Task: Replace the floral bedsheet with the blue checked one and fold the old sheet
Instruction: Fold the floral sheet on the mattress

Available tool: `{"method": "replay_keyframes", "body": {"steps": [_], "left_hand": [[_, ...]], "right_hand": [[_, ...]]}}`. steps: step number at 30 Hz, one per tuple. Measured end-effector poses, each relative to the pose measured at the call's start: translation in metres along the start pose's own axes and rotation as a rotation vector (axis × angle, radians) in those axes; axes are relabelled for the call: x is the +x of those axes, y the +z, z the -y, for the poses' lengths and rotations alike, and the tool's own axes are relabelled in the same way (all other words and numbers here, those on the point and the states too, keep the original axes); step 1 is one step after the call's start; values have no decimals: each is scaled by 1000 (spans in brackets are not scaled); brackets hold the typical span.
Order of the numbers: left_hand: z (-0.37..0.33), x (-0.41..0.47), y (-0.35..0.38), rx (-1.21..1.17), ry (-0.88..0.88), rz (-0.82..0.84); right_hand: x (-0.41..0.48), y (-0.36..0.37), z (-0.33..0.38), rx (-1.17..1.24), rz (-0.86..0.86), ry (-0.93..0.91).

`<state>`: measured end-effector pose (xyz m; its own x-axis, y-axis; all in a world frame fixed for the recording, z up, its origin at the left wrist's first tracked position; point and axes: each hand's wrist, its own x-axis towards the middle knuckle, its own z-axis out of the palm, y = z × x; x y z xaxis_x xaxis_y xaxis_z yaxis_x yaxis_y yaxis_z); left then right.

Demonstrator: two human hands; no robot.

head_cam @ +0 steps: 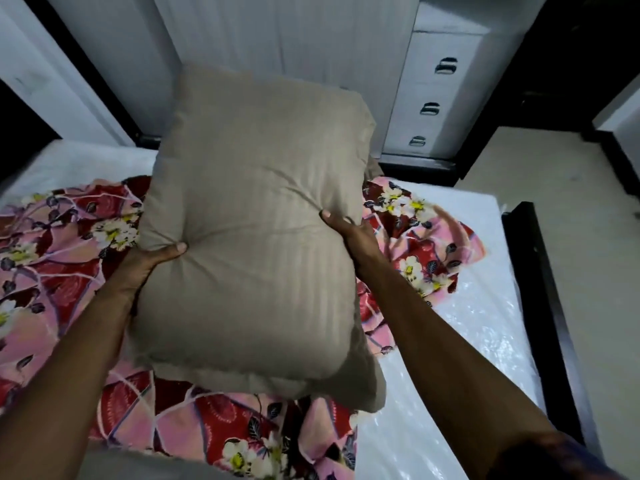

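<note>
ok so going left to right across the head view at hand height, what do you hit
left hand, striped beige fabric pillow, right hand, plastic-wrapped white mattress, black bed frame rail, pale floor

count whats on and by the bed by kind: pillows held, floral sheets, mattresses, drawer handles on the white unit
pillow, held: 1
floral sheet: 1
mattress: 1
drawer handles: 3
total: 6

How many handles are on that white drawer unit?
3, in a column on the drawer unit at the back right: top handle, middle handle, bottom handle. The pillow may hide more.
</note>
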<state>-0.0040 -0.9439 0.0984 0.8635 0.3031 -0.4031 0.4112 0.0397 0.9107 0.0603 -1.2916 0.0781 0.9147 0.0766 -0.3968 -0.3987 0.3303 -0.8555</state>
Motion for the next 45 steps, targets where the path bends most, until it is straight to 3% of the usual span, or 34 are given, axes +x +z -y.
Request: {"method": "replay_keyframes", "body": {"steps": [6, 12, 18, 22, 26, 30, 32, 34, 36, 38, 40, 43, 45], "left_hand": [[-14, -43, 93, -44, 68, 73], [24, -88, 261, -48, 92, 194], [105, -129, 400, -12, -16, 351], [175, -148, 429, 56, -215, 387], [234, -152, 414, 192, -408, 385], [240, -121, 394, 297, -316, 442], [234, -103, 386, 386, -257, 536], [233, -84, 382, 432, -257, 518], [230, -67, 378, 428, -222, 419], [224, -51, 373, 491, -64, 260], [222, -35, 366, 672, 104, 107], [230, -9, 361, 1058, 327, 115], [237, 8, 362, 1256, 365, 175]], "right_hand": [[-29, -90, 57, -36, -61, -54], [-73, -261, 81, -102, -164, -83], [-134, -435, 33, -111, -421, 28], [-168, -491, -31, -137, -496, 188], [-184, -494, -94, -168, -462, 289], [-170, -474, -99, -343, -581, 9], [-163, -462, -86, -603, -752, -104], [-156, -446, -75, -976, -844, -128], [-146, -416, -64, -1180, -791, -280], [-130, -381, -60, -1263, -676, -426], [-115, -349, -68, -1373, -506, -419], [-92, -304, -86, -1585, -311, -364], [-77, -279, -95, -1661, -248, -313]]}}
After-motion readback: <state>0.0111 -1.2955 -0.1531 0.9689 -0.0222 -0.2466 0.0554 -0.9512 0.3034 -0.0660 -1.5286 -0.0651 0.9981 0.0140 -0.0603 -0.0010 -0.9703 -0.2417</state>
